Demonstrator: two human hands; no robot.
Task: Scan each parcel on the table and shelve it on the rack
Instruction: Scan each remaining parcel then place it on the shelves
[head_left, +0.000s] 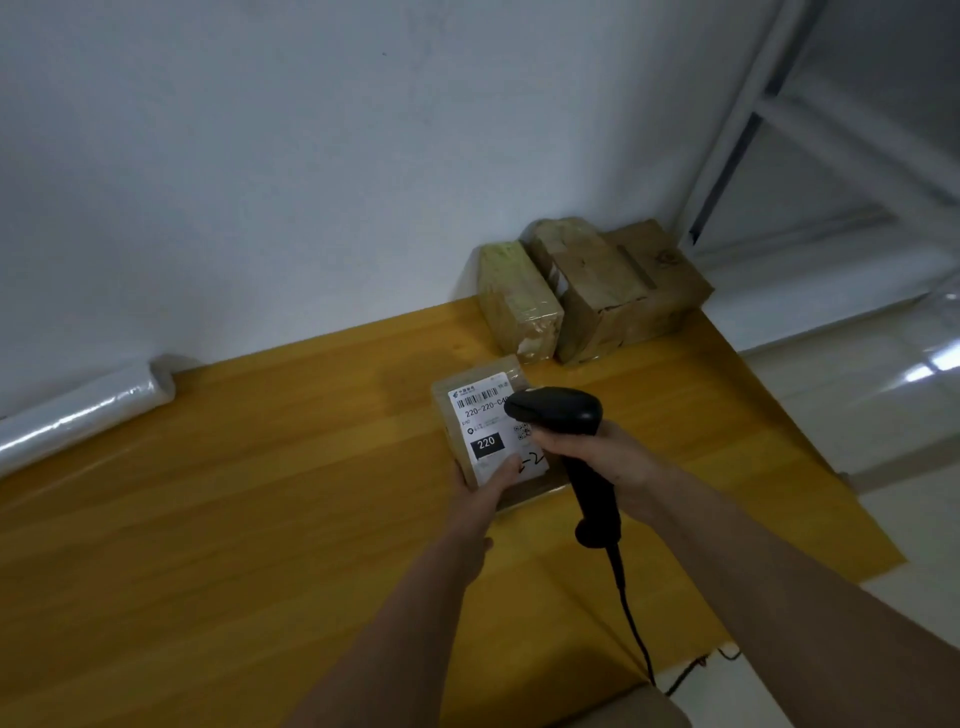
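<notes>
A small brown parcel (480, 415) with a white label reading 220 is held over the yellow table (234, 493). My left hand (485, 486) grips its near edge, thumb lying on the label. My right hand (597, 460) grips the handle of a black barcode scanner (563, 413), whose head sits just over the label's right side. Two more taped parcels stand at the table's far right corner: a narrow one (517, 299) and a bigger one (621, 286). A white metal rack (831, 156) stands at the upper right.
A roll of clear plastic film (83, 410) lies along the wall at the table's far left. The scanner's black cable (631, 618) hangs down past the table's front right edge. White floor shows to the right of the table.
</notes>
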